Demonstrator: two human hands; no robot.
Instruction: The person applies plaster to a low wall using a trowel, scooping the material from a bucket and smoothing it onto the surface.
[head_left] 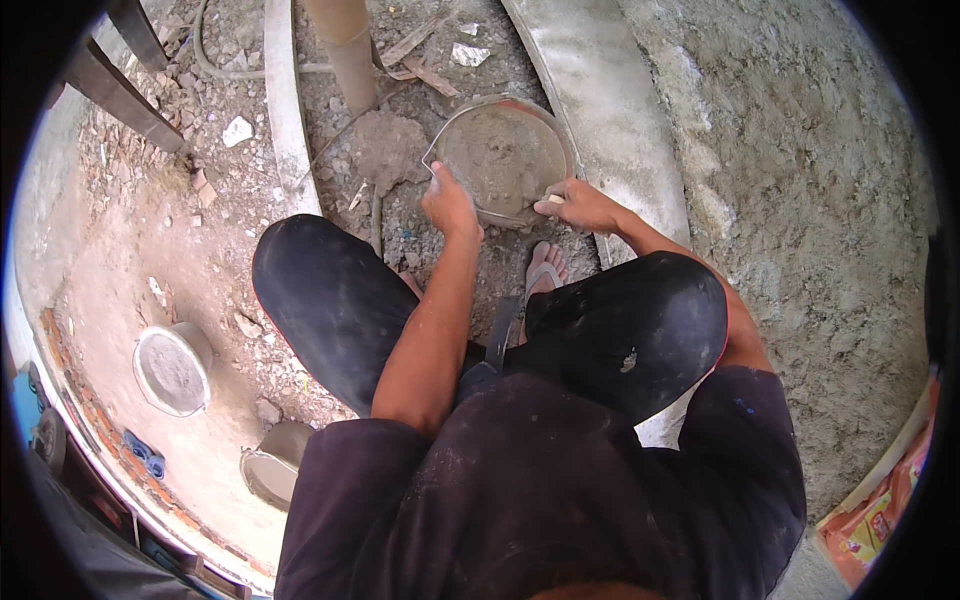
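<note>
A round bucket [572, 150] of wet grey mortar [500, 150] stands on the rubble in front of me, between my knees and a pale concrete strip. Its wire handle [428, 152] leans out over the left side. My left hand [452, 205] is closed at the bucket's near left rim, where the wire handle comes down. At the near right rim, my right hand [585, 206] is closed round a tool with a pale handle [552, 199]. The rest of that tool is hidden, so I cannot tell its kind. My sandalled foot [545, 268] is just below the bucket.
Rough grey mortar covers the ground on the right, beyond the concrete strip [610, 90]. A post [342, 60] rises from the rubble ahead. At left stand a bucket of grey powder [203, 345] and another bucket [290, 440]. Blue sandals [145, 455] lie near a brick edge.
</note>
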